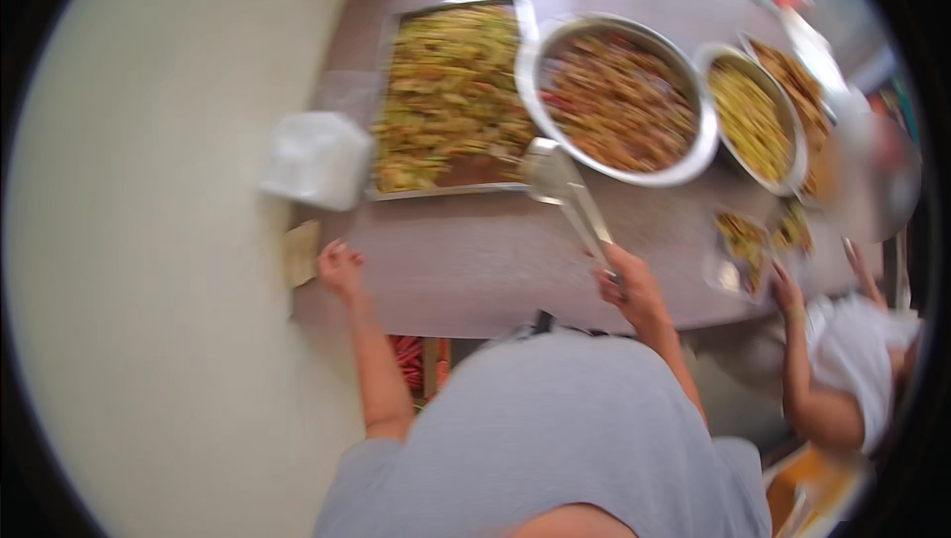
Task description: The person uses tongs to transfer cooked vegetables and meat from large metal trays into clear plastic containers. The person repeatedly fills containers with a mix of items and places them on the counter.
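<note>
My right hand point(630, 284) is shut around the handle end of metal serving tongs point(576, 196). The broad head of the tongs is over the lower right corner of a rectangular metal tray point(385, 77), which holds chopped yellow-green food point(453, 85). Motion blur hides whether the tongs hold any food. At the table's left end, my left hand point(342, 270) has loosely bent fingers, apart, with nothing visible in them. Beside it lies a small tan piece point(302, 254), perhaps cardboard. A white translucent plastic bag or stack of containers point(316, 159) sits just beyond.
Right of the tray stand a large round metal basin point(709, 118) of reddish-brown food, a smaller basin point(801, 159) of yellow strips and another tray of brown food point(795, 85). A co-worker's hand point(786, 289) touches a clear container point(732, 278) with food. Red items point(409, 360) show below the table point(475, 263).
</note>
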{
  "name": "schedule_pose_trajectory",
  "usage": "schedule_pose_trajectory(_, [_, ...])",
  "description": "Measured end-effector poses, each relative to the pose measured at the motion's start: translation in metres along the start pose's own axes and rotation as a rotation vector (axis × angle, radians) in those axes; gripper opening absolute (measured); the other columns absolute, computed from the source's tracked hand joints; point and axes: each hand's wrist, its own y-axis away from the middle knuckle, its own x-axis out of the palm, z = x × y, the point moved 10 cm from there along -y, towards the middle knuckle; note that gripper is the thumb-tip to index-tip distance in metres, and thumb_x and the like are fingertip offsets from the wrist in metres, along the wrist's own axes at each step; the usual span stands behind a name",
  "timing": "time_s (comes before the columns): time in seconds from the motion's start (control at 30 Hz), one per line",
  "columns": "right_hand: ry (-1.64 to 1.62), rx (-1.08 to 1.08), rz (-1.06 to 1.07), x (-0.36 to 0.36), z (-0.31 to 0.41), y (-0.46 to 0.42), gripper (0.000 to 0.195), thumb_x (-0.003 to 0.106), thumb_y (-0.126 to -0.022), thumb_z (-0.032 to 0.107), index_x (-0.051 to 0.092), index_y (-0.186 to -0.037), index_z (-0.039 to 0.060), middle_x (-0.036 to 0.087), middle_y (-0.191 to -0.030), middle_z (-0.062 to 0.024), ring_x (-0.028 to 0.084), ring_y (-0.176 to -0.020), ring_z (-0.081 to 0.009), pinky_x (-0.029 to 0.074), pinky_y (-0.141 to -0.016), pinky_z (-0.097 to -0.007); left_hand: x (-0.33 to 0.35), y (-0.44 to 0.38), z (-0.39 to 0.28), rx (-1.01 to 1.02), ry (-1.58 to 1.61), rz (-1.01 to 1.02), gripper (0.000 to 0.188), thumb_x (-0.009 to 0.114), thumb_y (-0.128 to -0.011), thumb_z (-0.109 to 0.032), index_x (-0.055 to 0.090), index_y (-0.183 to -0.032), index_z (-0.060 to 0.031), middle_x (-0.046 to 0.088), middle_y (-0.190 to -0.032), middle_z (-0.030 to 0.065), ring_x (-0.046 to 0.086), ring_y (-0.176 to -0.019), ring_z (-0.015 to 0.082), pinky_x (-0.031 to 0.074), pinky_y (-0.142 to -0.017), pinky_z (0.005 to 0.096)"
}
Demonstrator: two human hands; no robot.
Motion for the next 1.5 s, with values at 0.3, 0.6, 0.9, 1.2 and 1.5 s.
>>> schedule_pose_trajectory(0.3, [0.024, -0.021, -0.019, 0.015, -0.021, -0.027, 0.044, 0.055, -0.096, 0.041, 0.059, -0.112, 0.0005, 0.053, -0.068, 0.0007, 0.034, -0.045, -0.0031, 0.028, -0.042, -0.0195, -0.025, -0.153, -0.089, 0.131, -0.168, -0.237, 0.023, 0.066, -0.09, -0.019, 0.055, -0.099, -0.0004, 0.063, -0.083, 0.0082, 0.061, -0.066, 0.0132, 0.054, -0.055, 0.0247])
schedule_pose_trajectory(0.6, [0.874, -0.494, -0.268, 0.024, 0.059, -0.078, 0.034, 0.07, -0.085, 0.03, 0.064, -0.099, -0.0003, 0.06, -0.067, -0.0077, 0.055, -0.054, -0.0173, 0.044, -0.051, -0.0313, -0.03, -0.222, -0.052, -0.351, -0.268, -0.101, 0.017, 0.073, -0.081, -0.013, 0.062, -0.077, -0.0017, 0.061, -0.066, 0.0058, 0.058, -0.052, 0.0124, 0.048, -0.04, 0.0223])
schedule_pose_trajectory(0.9, [1.301, -0.778, -0.219, 0.125, 0.095, -0.178, 0.038, 0.07, -0.083, 0.033, 0.057, -0.099, 0.0006, 0.063, -0.081, -0.0143, 0.063, -0.075, -0.0344, 0.048, -0.067, -0.0443, -0.021, -0.237, -0.079, -0.458, -0.192, 0.048, 0.015, 0.065, -0.08, -0.021, 0.057, -0.077, -0.0077, 0.052, -0.063, 0.001, 0.051, -0.05, 0.011, 0.043, -0.04, 0.0235])
schedule_pose_trajectory(1.2, [1.625, -0.849, -0.017, 0.163, 0.049, -0.213, 0.039, 0.069, -0.083, 0.032, 0.053, -0.101, 0.001, 0.063, -0.089, -0.0167, 0.065, -0.075, -0.0323, 0.052, -0.064, -0.0412, -0.001, -0.168, -0.171, -0.137, 0.08, 0.385, 0.009, 0.055, -0.085, -0.015, 0.055, -0.08, -0.0075, 0.054, -0.072, 0.0018, 0.055, -0.066, 0.0128, 0.049, -0.057, 0.026])
schedule_pose_trajectory(1.5, [1.243, -0.465, -0.178, 0.075, 0.074, -0.149, 0.046, 0.067, -0.083, 0.042, 0.063, -0.091, -0.0038, 0.066, -0.078, -0.0205, 0.065, -0.077, -0.0374, 0.049, -0.068, -0.0453, 0.009, 0.078, -0.02, -0.441, -0.009, 0.591, 0.006, 0.056, -0.081, -0.01, 0.057, -0.085, -0.0057, 0.057, -0.073, 0.0031, 0.06, -0.062, 0.0141, 0.053, -0.054, 0.0293])
